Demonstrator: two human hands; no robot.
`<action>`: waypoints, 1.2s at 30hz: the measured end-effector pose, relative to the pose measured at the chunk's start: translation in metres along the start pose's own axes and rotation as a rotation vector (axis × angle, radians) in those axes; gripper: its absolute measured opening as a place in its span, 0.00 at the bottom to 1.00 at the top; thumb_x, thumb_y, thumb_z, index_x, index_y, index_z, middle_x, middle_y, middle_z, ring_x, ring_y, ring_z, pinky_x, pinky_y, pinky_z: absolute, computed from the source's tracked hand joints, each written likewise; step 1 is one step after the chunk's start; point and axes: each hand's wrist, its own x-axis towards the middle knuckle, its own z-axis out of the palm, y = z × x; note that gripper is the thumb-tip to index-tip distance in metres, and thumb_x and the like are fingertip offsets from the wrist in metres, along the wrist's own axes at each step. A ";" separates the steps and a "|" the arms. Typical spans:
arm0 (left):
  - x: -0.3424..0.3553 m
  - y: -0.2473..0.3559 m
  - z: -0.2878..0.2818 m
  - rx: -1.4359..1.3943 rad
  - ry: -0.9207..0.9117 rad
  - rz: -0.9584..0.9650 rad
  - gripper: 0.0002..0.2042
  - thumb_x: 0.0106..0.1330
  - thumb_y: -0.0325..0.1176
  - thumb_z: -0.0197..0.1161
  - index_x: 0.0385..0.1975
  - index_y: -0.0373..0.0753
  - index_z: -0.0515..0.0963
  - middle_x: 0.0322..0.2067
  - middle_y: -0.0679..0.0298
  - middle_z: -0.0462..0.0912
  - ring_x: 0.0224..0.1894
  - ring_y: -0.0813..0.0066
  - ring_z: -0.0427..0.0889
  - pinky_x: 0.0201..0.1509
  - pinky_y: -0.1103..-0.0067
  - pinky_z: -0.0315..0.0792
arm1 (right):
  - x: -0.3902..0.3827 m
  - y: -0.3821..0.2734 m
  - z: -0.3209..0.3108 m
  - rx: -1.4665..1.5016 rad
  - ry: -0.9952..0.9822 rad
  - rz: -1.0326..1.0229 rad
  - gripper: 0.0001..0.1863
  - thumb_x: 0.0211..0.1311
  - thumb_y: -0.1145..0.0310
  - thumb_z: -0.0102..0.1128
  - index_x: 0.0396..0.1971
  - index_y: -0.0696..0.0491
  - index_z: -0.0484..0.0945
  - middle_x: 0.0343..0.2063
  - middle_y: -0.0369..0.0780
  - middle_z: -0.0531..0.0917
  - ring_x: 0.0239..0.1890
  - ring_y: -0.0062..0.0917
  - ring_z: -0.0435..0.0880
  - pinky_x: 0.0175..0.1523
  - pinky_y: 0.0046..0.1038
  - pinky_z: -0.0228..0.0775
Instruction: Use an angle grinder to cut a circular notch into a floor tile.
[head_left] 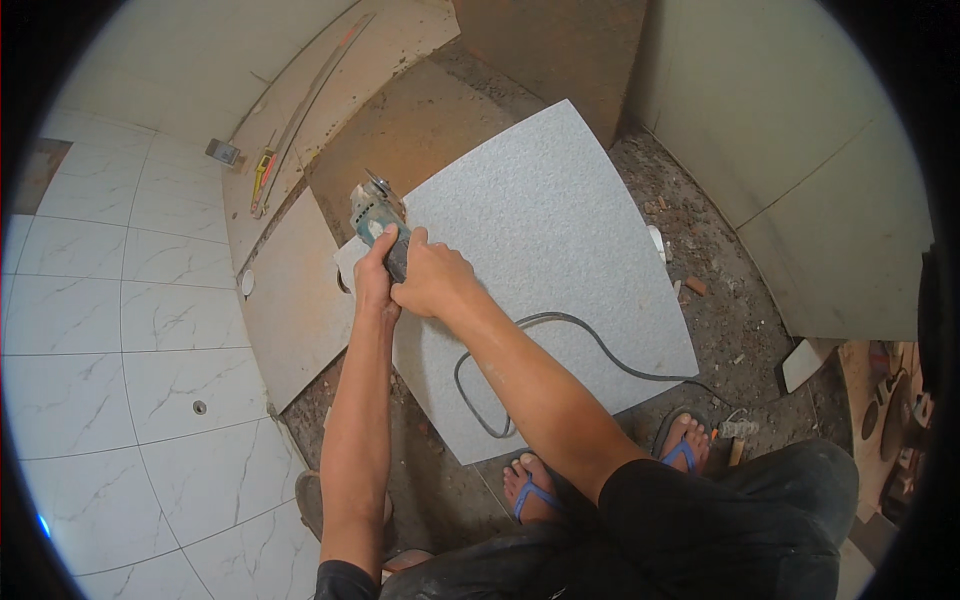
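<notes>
An angle grinder (376, 213) with a teal and dark body is held in both my hands, its disc (379, 184) pointing away from me. My left hand (373, 280) wraps the body from the left, thumb along it. From the other side, my right hand (438, 277) closes round the dark rear part. Under and beside the tool lies a large grey speckled tile (560, 220). The disc is near its left edge; whether they touch I cannot tell. A black power cord (610, 362) curls across the tile's near part.
White marbled floor tiles (185, 300) cover the left. A beige slab (300, 285), a yellow tape measure (262, 170), a long metal strip (315, 85) and a small grey device (222, 152) lie beyond them. Rubble (715, 260) borders the right wall (800, 180). My sandalled feet (530, 487) stand by the tile.
</notes>
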 end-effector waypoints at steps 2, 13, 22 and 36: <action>-0.001 0.001 0.001 -0.002 0.003 0.003 0.15 0.68 0.38 0.69 0.42 0.31 0.80 0.34 0.60 0.85 0.31 0.72 0.85 0.36 0.75 0.79 | 0.000 0.001 -0.001 0.009 0.003 0.003 0.33 0.44 0.69 0.69 0.51 0.66 0.67 0.42 0.60 0.85 0.47 0.53 0.87 0.54 0.46 0.80; 0.002 -0.001 -0.003 -0.003 -0.001 -0.014 0.15 0.67 0.38 0.69 0.43 0.31 0.80 0.34 0.60 0.85 0.31 0.71 0.85 0.36 0.75 0.79 | 0.001 0.000 -0.001 0.035 -0.017 0.024 0.33 0.44 0.68 0.69 0.51 0.66 0.67 0.43 0.59 0.85 0.49 0.53 0.86 0.55 0.45 0.80; -0.003 -0.015 -0.016 -0.027 0.025 -0.023 0.14 0.68 0.37 0.69 0.42 0.32 0.80 0.35 0.60 0.85 0.33 0.72 0.85 0.37 0.75 0.79 | -0.002 0.008 0.013 0.010 -0.043 0.033 0.34 0.46 0.64 0.70 0.51 0.66 0.68 0.42 0.61 0.84 0.47 0.56 0.86 0.53 0.45 0.80; -0.003 -0.004 0.000 -0.002 0.024 0.014 0.16 0.68 0.39 0.69 0.43 0.30 0.80 0.34 0.59 0.84 0.31 0.70 0.85 0.37 0.74 0.79 | 0.001 0.003 0.002 -0.011 -0.010 0.004 0.34 0.44 0.68 0.69 0.52 0.67 0.67 0.42 0.58 0.86 0.47 0.52 0.87 0.53 0.44 0.81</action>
